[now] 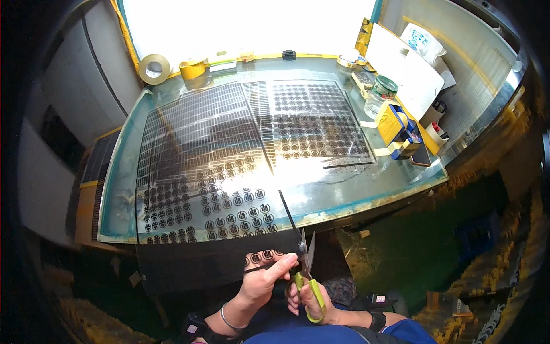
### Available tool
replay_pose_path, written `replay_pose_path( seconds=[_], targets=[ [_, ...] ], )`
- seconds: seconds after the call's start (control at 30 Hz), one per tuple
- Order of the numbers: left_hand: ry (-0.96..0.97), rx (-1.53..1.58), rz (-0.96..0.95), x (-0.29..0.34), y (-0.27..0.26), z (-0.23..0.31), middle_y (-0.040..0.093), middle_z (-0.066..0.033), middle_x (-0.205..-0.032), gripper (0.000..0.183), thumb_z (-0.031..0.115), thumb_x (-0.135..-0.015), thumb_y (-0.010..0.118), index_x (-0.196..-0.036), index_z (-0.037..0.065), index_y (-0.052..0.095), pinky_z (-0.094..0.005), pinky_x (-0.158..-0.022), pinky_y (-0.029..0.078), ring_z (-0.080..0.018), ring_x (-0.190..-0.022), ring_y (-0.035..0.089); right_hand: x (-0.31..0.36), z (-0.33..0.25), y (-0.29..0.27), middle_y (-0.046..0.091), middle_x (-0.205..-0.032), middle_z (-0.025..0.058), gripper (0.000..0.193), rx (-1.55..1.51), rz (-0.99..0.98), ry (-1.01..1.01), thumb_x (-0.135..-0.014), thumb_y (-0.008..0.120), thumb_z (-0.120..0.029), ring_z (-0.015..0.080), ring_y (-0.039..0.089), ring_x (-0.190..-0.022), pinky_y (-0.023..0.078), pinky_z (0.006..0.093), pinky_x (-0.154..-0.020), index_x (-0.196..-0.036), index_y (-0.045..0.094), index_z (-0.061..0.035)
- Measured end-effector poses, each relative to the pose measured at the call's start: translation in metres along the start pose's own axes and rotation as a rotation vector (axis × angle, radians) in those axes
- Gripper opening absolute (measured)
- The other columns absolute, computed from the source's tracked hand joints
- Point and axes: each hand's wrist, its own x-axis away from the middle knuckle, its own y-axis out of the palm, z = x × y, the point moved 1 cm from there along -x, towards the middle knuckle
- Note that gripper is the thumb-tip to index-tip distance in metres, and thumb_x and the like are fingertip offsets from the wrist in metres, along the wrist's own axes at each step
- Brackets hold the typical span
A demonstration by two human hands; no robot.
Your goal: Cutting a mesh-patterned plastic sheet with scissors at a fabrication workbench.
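My left hand pinches the near right corner of a clear film sheet printed with rows of black round marks and bars. The sheet slants up over the glass tabletop, and its near end hangs past the table's edge. Some of my left fingers show through the film. In my right hand is a pair of scissors with yellow-green handles, fingers in the loops. The blades point away from me, slightly parted, beside the sheet's right edge close to my left thumb.
A second printed film lies on the glass table. Along the back sit tape rolls and a yellow tape roll. On the right stand a blue-and-yellow tape dispenser and a jar with a green lid. Bright light comes from behind.
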Motion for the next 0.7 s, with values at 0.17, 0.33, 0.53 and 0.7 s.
replay_pose_path(
  seconds=[0.17,0.33,0.53,0.7],
  targets=[
    [0.058,-0.028,0.023,-0.002,-0.019,-0.003,0.061,-0.0047,-0.069,0.009,0.01,-0.076,0.064,-0.077,0.001,0.064,-0.0202,-0.052,0.041,-0.0078,-0.056,0.052,-0.005,-0.005,-0.01,0.041,-0.06,0.0022,0.036,-0.083,0.105,0.06,-0.084,0.051,-0.038,0.0101,0.043,-0.05,0.041,0.0237,-0.043,-0.078,0.043,-0.0036],
    [0.121,-0.002,0.212,0.013,-0.033,0.009,0.059,-0.0054,-0.065,0.009,0.007,-0.078,0.059,-0.072,0.0,0.061,-0.0214,-0.05,0.043,-0.0091,-0.057,0.053,-0.013,-0.014,-0.012,0.043,-0.07,0.005,0.036,-0.016,0.131,-0.264,-0.086,0.049,-0.038,0.0121,0.046,-0.059,0.043,0.0268,-0.053,-0.084,0.043,-0.0016],
    [0.489,-0.206,0.661,0.064,-0.113,0.044,0.058,-0.0084,-0.091,0.03,0.001,-0.077,0.057,-0.105,0.001,0.047,-0.0247,-0.06,0.048,-0.015,-0.071,0.057,-0.031,-0.008,-0.022,0.044,-0.08,0.0071,0.03,0.084,0.189,-0.281,-0.087,0.045,-0.033,0.0152,0.047,-0.068,0.042,0.0293,-0.065,-0.091,0.043,-0.0038],
    [0.599,-0.385,0.713,0.092,-0.137,0.09,0.054,-0.0163,-0.107,0.039,0.003,-0.086,0.044,-0.122,0.003,0.03,-0.0317,-0.063,0.05,-0.0231,-0.08,0.059,-0.035,-0.009,-0.015,0.046,-0.072,0.0054,0.008,0.068,0.084,-0.376,-0.085,0.047,-0.01,0.0155,0.05,-0.064,0.042,0.0267,-0.058,-0.089,0.045,-0.0023]
  ],
)
